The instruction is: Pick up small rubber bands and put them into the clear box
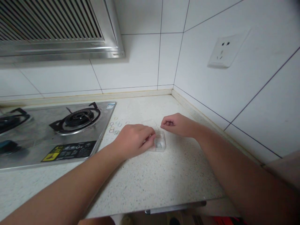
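A small clear plastic box (159,143) lies on the speckled countertop (164,175). My left hand (133,139) rests on the box's left side, fingers curled against it and holding it down. My right hand (176,124) hovers just beyond the box's far right corner, fingers pinched together; what they hold, if anything, is too small to make out. Several small thin rings (115,127) lie scattered on the counter to the left of my left hand, next to the stove edge.
A steel gas stove (58,131) with a black burner (78,117) fills the left. A range hood (58,28) hangs above it. White tiled walls meet in a corner behind; a wall socket (223,51) is on the right wall.
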